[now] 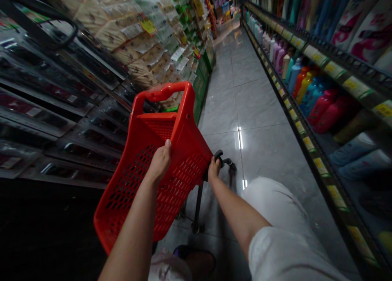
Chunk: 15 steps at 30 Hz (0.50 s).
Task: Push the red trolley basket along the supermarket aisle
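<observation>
A red shopping cart basket (190, 138) with perforated sides fills the middle of the head view, tilted, on dark metal legs with wheels. My left hand (161, 160) grips the edge of its side wall, thumb on top. Lower and to the right, my right hand (214, 168) is closed around a black part (218, 154) at the cart's side, beside a wheel (232, 166). The fingertips of both hands are partly hidden.
On the right stands a long shelf (312, 142) with colorful bottles (297, 83). Packaged goods (134, 40) are stacked on the left, above green boxes (200, 81). A grey tiled aisle (245, 85) runs ahead. My white-clothed knee is beside the cart.
</observation>
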Available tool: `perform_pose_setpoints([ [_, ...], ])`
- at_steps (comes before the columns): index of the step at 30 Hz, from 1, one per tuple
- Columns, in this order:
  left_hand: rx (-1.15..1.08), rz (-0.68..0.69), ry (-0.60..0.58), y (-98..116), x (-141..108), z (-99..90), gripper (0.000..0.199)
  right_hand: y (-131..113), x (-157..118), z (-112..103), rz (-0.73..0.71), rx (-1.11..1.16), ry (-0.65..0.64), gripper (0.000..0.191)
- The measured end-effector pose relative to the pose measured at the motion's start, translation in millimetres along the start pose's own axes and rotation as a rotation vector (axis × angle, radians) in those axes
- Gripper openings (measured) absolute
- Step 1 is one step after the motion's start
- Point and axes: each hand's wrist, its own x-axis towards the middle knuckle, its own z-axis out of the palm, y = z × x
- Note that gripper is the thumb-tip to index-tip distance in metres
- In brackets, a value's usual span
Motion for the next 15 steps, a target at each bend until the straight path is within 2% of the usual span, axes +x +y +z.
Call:
perform_pose_setpoints([
  [3,-0.002,0.002,-0.019,-2.2,1.8,0.4,0.053,-21.6,-5.9,7.0,0.027,0.017,0.016,0.049],
  [6,-0.031,0.010,-0.030,-6.2,5.3,0.7,0.054,-56.2,-14.0,10.5,-0.040,0.066,0.002,0.049],
  [11,-0.049,0.018,0.003,-10.9,9.7,0.6,0.054,-133.9,-27.3,5.3,-0.343,0.170,-0.090,0.048],
  [15,-0.099,0.019,-0.003,-10.3,10.0,0.6,0.056,-190.2,-20.1,-2.6,-0.585,0.178,-0.153,0.044],
])
